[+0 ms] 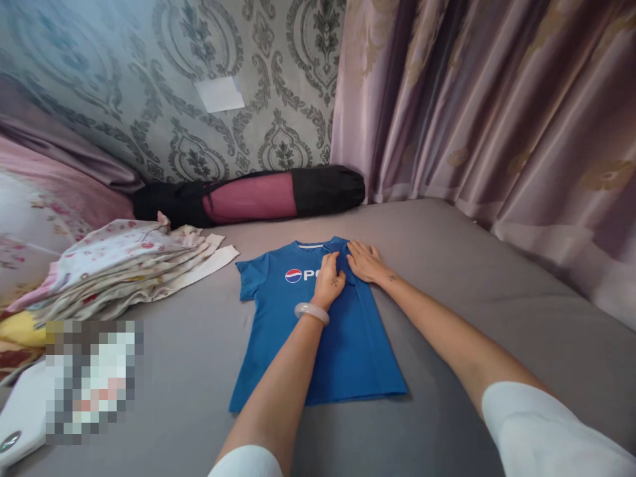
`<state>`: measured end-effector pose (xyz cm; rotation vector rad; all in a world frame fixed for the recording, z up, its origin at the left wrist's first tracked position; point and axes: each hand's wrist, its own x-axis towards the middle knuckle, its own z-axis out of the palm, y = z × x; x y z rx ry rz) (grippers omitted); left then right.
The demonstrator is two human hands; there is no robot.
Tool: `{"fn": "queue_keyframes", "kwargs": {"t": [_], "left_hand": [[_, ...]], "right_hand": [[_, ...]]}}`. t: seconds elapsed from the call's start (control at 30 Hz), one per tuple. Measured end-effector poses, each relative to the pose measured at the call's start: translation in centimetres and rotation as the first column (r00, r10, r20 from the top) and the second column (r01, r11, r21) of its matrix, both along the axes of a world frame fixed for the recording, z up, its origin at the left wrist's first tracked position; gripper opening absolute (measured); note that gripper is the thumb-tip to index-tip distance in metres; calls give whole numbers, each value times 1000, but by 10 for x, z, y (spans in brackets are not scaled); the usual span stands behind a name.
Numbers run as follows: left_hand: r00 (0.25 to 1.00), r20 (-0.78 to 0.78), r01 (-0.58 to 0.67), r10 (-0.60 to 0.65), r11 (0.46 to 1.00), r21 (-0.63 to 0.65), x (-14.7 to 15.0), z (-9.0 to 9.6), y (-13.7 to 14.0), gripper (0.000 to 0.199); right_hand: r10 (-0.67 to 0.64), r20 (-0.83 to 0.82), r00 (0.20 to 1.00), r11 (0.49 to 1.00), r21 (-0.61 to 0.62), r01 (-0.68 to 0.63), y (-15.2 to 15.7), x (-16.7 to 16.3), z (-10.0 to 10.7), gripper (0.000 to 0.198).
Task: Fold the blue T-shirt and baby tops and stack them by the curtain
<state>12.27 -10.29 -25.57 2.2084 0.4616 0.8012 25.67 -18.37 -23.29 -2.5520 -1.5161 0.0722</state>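
A blue T-shirt [278, 338] with a round red, white and blue logo and white letters lies front up on the bed, collar away from me. Its right side is folded inward, and the right sleeve lies over the chest. My left hand [330, 281], with a pale bangle at the wrist, is closed on the folded fabric just below the collar and covers part of the lettering. Flat on the shirt's right shoulder edge rests my right hand [366, 262], fingers spread and holding nothing.
Left of the shirt is a pile of folded clothes [144, 258]. A long black and pink bag [253, 197] lies along the wallpapered wall. At lower left are a white object [30, 404] and a blurred patch. Curtains [422, 99] hang on the right over the grey bed sheet [487, 285].
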Motion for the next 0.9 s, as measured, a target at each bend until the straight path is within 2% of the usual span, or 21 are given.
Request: {"fn": "queue_keyframes", "kwargs": {"t": [0.2, 0.37, 0.5, 0.7, 0.9], "left_hand": [[1000, -12, -16, 16, 1000, 17, 0, 3, -4, 52], [993, -42, -101, 106, 990, 95, 0, 6, -4, 49], [983, -107, -143, 152, 986, 91, 0, 7, -4, 56], [992, -46, -116, 121, 988, 102, -1, 4, -2, 65], [996, -30, -78, 81, 992, 98, -2, 5, -1, 63]], "right_hand": [[-39, -17, 999, 999, 20, 40, 12, 7, -3, 61], [-33, -72, 997, 999, -14, 32, 9, 8, 2, 61], [-52, -75, 996, 999, 10, 53, 1, 1, 5, 62], [-17, -18, 1000, 1000, 23, 17, -12, -19, 1, 63], [-17, -43, 999, 999, 47, 19, -13, -23, -5, 62]]}}
